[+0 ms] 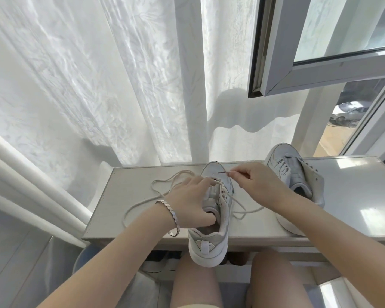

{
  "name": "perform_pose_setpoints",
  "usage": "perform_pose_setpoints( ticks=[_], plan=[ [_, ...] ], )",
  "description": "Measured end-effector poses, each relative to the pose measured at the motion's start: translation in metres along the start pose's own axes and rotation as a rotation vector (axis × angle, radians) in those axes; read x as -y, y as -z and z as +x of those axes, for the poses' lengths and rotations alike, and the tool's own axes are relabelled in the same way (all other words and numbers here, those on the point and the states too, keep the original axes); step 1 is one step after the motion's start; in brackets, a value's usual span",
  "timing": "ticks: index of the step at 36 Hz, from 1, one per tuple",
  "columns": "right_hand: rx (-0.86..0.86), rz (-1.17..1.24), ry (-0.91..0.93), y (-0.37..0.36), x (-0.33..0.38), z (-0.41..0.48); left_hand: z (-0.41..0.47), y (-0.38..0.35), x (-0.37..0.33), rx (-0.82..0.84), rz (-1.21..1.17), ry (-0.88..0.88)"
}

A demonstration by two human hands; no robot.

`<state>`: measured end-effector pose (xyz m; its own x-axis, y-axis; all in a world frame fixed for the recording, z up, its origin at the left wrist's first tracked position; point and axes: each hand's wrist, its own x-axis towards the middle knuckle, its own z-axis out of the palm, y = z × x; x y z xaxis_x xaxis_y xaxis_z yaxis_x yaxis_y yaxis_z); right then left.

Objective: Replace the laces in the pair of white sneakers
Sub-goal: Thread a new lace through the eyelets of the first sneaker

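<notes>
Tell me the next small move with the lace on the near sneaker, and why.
Probably thread the lace tip, pinched in the right hand, into the front of the near sneaker. The tip points at its toe end, the left hand steadies it, and much lace lies loose on the table.

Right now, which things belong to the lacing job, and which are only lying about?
Job: front sneaker, held by left hand; lace, pinched by right hand; second sneaker.
Not the job: curtain; window; bracelet; car outside.
</notes>
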<state>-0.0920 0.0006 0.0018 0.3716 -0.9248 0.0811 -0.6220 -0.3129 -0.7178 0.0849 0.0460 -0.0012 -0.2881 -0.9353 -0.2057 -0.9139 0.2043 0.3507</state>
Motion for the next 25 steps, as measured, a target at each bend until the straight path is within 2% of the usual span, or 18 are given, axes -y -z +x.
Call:
perform_pose_setpoints(
  ticks=[2,4,6,10,12,15,25],
  plan=[
    [-0.028,-0.003,-0.023,-0.004,-0.001,0.001,0.0,-0.011,0.002,0.008,0.257,-0.014],
    [-0.053,0.005,-0.025,-0.009,0.004,0.0,0.003,-0.02,0.002,-0.163,0.35,-0.064],
    [-0.03,0.056,-0.016,-0.016,0.009,0.001,0.006,-0.028,0.004,-0.369,0.346,-0.146],
    [0.041,0.065,-0.031,-0.028,0.006,-0.002,0.007,-0.036,0.008,-0.605,0.321,-0.191],
    [0.008,0.073,-0.044,-0.028,0.002,-0.006,0.005,-0.036,0.012,-0.69,0.199,-0.195],
    [-0.04,0.11,-0.051,-0.029,0.0,-0.011,0.002,-0.039,0.018,-0.723,0.007,-0.189],
    [-0.1,0.125,-0.061,-0.032,-0.003,-0.011,0.006,-0.059,0.024,-0.796,-0.227,-0.162]
  ],
)
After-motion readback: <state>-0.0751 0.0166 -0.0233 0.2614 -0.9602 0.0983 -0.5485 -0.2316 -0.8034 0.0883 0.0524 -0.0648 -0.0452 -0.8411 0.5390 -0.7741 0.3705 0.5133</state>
